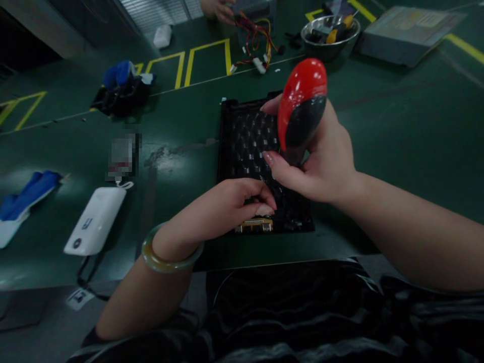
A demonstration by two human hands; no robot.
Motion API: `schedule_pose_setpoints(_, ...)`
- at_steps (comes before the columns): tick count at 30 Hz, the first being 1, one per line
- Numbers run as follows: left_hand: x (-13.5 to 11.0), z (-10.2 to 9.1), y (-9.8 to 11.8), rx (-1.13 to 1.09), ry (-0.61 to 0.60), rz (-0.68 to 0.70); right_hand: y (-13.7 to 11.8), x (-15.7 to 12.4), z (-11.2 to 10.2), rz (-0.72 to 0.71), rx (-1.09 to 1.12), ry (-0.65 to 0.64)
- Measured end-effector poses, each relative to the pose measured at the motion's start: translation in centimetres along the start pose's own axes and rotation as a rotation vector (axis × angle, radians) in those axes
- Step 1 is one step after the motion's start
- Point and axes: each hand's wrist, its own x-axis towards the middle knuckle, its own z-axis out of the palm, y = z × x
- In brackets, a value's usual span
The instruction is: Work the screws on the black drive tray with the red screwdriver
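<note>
A black plastic panel with a grid of raised bumps point(245, 136) lies before me near the table's front edge. My right hand point(328, 156) is closed around a screwdriver point(304, 101) with a thick red and black handle. Its handle end points up towards the camera, and the shaft is hidden. At the panel's lower part my left hand point(242, 204) is closed, thumb and fingers pinched together. What they pinch, if anything, cannot be made out. Just below these fingertips sits a small yellow-edged circuit board point(257, 224) with metal ports.
On the left are a white power bank point(96, 219), blue-and-white gloves point(30, 201) and a dark holder with blue items point(121, 83). Further back stand a metal bowl of tools point(330, 50), a grey metal case point(408, 35) and coloured cables point(257, 45) near another person's hand point(219, 10).
</note>
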Motion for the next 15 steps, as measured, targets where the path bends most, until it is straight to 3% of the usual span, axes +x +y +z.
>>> schedule_pose_setpoints(3,0.1,0.0,0.2,0.082,-0.046,0.007,-0.2,0.0,-0.1,0.011,0.011,-0.02)
schedule_pose_setpoints(7,0.2,0.3,0.0,0.286,0.006,0.013,-0.5,0.1,-0.3,0.032,0.028,-0.06)
schedule_pose_setpoints(15,0.4,1.3,-0.3,0.309,0.068,-0.053,-0.8,0.1,-0.7,0.046,0.04,-0.128)
